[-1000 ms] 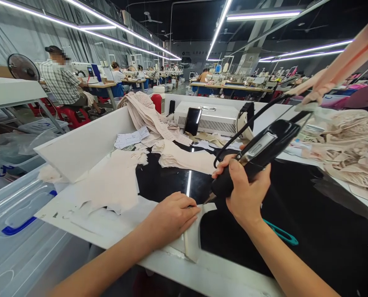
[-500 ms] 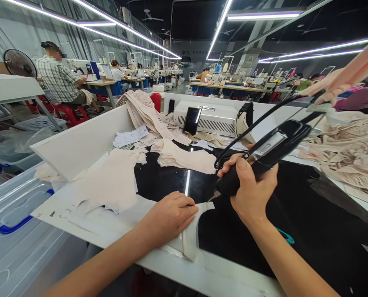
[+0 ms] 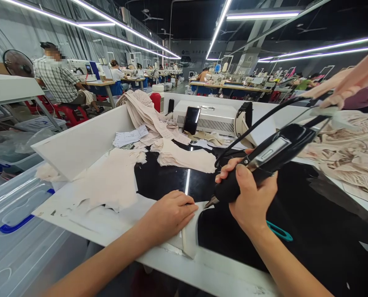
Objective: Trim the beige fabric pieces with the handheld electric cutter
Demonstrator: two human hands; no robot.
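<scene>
My right hand (image 3: 248, 192) is wrapped round the black handle of a corded cutting tool (image 3: 266, 159), whose metal tip points down to the left at a white sheet (image 3: 190, 233) lying on the black glossy table (image 3: 310, 222). My left hand (image 3: 171, 214) lies knuckles up on that sheet, fingers curled and pressing it down close to the tip. The tool's black cable (image 3: 258, 121) loops up and to the right.
Piles of beige fabric pieces (image 3: 184, 156) and a larger beige piece (image 3: 112, 181) lie behind my hands; lace fabric (image 3: 350, 159) is heaped at right. A white machine box (image 3: 211, 117) with a phone (image 3: 192, 120) stands at the back. Teal scissors (image 3: 279, 232) lie by my right wrist. A clear plastic bin (image 3: 13, 231) is at left. Another person's hand (image 3: 344, 88) reaches in at upper right.
The tool's tip has come down slightly toward the sheet edge beside my left hand. My left hand has stayed on the sheet.
</scene>
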